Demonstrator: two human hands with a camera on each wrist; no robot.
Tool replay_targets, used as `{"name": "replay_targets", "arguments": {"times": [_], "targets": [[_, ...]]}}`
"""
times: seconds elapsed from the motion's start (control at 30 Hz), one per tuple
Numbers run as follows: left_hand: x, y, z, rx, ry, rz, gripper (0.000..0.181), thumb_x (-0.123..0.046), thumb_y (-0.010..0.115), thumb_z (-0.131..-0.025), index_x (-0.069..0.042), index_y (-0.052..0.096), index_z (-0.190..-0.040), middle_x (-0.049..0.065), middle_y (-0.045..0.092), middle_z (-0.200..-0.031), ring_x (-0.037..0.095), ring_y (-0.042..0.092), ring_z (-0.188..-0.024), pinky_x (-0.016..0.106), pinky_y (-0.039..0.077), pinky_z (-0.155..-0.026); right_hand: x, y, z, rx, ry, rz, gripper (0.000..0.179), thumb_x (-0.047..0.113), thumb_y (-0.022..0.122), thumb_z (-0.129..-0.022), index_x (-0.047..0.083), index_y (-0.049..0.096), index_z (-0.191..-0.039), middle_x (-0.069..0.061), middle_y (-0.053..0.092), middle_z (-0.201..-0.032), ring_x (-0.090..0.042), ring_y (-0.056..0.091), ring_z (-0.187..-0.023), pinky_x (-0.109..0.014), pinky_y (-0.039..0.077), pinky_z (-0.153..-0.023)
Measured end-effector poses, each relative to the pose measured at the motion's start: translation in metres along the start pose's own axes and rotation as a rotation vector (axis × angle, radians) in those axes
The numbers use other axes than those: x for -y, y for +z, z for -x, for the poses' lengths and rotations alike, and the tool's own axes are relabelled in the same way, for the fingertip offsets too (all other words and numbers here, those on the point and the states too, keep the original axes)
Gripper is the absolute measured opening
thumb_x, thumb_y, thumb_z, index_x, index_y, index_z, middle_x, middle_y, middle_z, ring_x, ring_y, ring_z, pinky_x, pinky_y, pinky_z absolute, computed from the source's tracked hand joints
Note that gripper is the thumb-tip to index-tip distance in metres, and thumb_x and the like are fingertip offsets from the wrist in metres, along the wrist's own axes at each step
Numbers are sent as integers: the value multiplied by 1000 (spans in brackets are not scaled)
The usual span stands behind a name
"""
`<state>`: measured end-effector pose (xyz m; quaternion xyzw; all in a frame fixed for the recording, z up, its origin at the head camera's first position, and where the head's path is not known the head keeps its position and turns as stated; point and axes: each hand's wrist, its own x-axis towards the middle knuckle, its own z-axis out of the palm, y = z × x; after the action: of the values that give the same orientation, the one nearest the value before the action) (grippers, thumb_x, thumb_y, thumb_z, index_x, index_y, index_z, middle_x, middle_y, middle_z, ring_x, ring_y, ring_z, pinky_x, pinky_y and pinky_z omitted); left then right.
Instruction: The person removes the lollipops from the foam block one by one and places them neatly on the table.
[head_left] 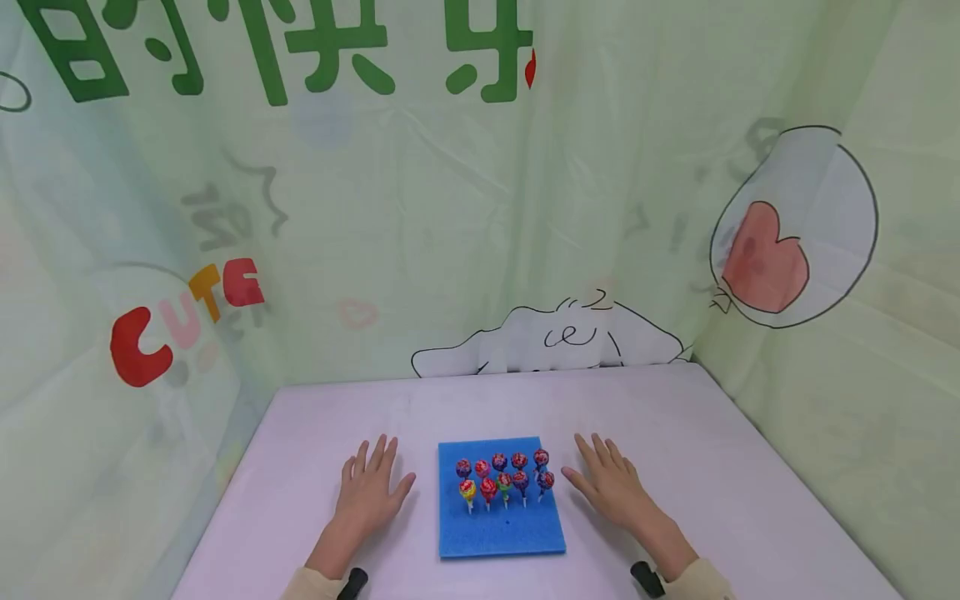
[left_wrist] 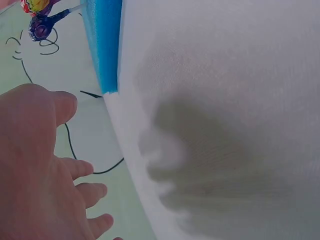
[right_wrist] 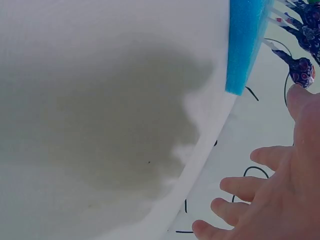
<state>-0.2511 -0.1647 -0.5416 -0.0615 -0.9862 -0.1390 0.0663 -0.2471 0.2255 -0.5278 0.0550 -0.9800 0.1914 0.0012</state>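
Observation:
A blue foam board lies on the table between the two hands. Several wrapped lollipops stand in it by their sticks, in two rows. To its left is the left hand, fingers spread and holding nothing. The right hand is on the other side, also spread, its thumb near the lollipops at the board's right edge. In the left wrist view, the left hand is apart from the foam's edge. The right wrist view has a dark-wrapped lollipop beyond the thumb of the right hand.
The board stands on a pale table. Printed light-green curtains hang behind it and along both sides. Each wrist wears a dark strap near a beige sleeve.

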Motion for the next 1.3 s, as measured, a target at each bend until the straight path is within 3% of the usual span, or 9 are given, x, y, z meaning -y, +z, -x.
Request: {"name": "replay_targets", "arguments": {"times": [0.23,0.43,0.57,0.83,1.1,1.3], "targets": [[-6,2,0,34,8,9,74,-51,57,-97,-9,38,-155,18,34,-162,46,25,-150,65,20,-120,3,1,-1,10,5,-4,78,53,51,-101,7,28,-158,-30,21,-163,-54,15,-150,-74,15,-116],[-9,5,2,72,41,28,75,-55,56,-97,-13,37,-156,15,33,-163,44,24,-151,65,20,-120,6,-1,0,-4,-22,-5,75,52,51,-101,8,30,-158,-29,25,-162,-54,20,-148,-75,21,-113],[-13,6,3,98,86,53,77,-56,58,-95,-14,36,-156,14,34,-163,45,24,-151,67,21,-119,6,0,0,-61,-80,-14,70,47,55,-101,9,36,-156,-27,31,-160,-51,27,-147,-72,27,-113],[-26,7,6,158,181,76,82,-64,58,-92,-18,37,-156,14,33,-163,46,23,-151,69,22,-117,9,2,-3,-253,-259,-6,52,32,70,-95,13,56,-141,-17,55,-145,-37,53,-133,-56,48,-105],[-36,16,6,218,212,53,90,-76,49,-89,-20,34,-158,11,28,-166,44,19,-153,67,22,-118,15,3,-7,-305,-377,18,48,21,77,-90,15,62,-135,-7,61,-137,-27,58,-127,-46,53,-101],[-39,24,6,215,214,14,93,-80,47,-87,-22,34,-158,11,27,-166,43,19,-153,67,22,-119,18,5,-9,-325,-416,45,48,15,79,-87,14,63,-133,-7,62,-134,-26,60,-126,-42,54,-100]]}}
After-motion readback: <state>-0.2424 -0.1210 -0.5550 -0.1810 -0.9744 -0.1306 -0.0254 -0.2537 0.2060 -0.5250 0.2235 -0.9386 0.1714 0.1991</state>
